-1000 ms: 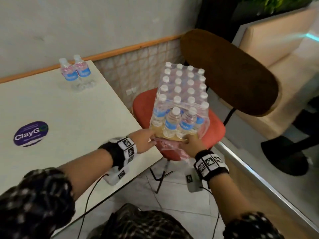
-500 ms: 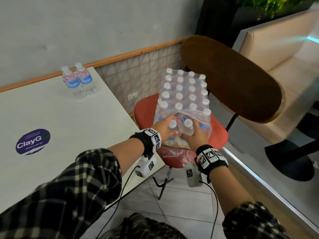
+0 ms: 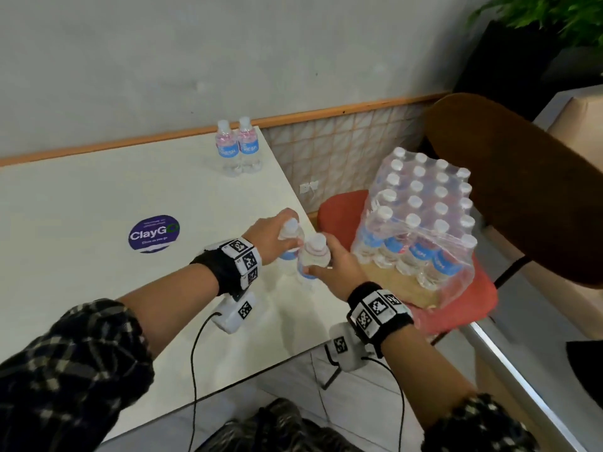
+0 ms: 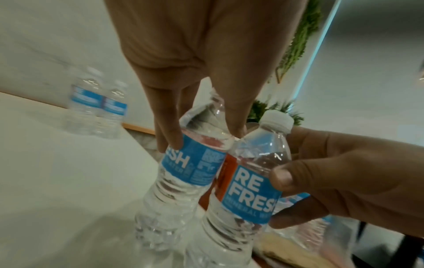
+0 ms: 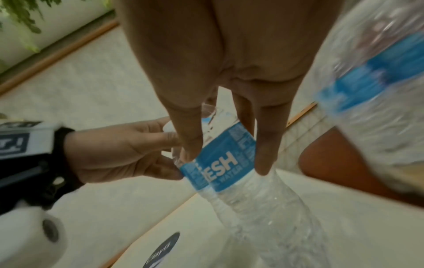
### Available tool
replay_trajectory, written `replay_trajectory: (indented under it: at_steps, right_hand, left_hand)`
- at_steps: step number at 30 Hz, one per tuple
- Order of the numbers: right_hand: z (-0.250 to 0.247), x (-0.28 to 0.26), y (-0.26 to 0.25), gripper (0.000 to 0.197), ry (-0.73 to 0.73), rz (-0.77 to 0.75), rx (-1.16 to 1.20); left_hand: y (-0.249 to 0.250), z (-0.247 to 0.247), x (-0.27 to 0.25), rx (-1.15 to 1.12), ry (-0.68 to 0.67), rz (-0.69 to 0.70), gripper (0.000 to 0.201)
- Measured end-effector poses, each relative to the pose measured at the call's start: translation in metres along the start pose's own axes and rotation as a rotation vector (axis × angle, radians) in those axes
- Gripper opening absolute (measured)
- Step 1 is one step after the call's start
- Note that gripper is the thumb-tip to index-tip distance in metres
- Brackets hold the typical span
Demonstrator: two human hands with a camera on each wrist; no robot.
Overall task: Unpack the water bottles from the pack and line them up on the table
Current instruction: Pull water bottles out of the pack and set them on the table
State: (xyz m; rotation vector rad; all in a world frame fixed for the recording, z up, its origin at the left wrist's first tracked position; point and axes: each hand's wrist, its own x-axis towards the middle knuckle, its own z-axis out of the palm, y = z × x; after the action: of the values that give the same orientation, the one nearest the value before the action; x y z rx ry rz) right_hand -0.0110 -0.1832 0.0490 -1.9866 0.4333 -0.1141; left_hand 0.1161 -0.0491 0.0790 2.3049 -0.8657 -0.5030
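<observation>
Here, your left hand gripped one water bottle by its shoulder and label, fingers curled round it, while your right hand held a second bottle the same way, thumb and fingers wrapped about the blue label. The two bottles touched side by side above the near right corner of the white table; whether their bases met the tabletop could not be told. In the left wrist view, the left fingers pressed the top edge of the label, and the right-hand bottle read "RE FRESH". Two more bottles stood upright and touching at the table's far edge, by the wall. The torn plastic pack, many capped bottles inside it, sat on the red chair seat just beside the table. A round purple sticker lay on the tabletop left of your hands.
</observation>
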Motion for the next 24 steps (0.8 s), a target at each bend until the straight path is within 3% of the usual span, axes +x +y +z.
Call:
replay_trajectory:
  at_steps: [7, 12, 15, 18, 20, 24]
  right_hand:
    - [0.087, 0.032, -0.031, 0.054, -0.058, -0.002, 0.041]
    - [0.094, 0.035, -0.041, 0.062, -0.017, 0.012, 0.031]
    - [0.078, 0.026, -0.025, 0.059, 0.046, 0.109, -0.041]
    - [0.038, 0.016, 0.001, 0.032, 0.217, 0.255, -0.087]
    - [0.002, 0.008, 0.017, 0.019, 0.343, 0.323, -0.151]
    - [-0.059, -0.001, 0.046, 0.034, 0.627, 0.467, -0.054]
  left_hand:
    - [-0.074, -0.024, -0.009, -0.09, 0.09, -0.181, 0.042]
    - [-0.062, -0.033, -0.005, -0.205, 0.084, -0.27, 0.05]
    - [-0.051, -0.028, -0.008, -0.11, 0.014, -0.284, 0.072]
    - [-0.053, -0.024, -0.01, -0.101, 0.034, -0.252, 0.087]
    - [-0.056, -0.023, -0.009, -0.16, 0.074, -0.223, 0.079]
    - [-0.057, -0.019, -0.005, -0.253, 0.068, -0.156, 0.053]
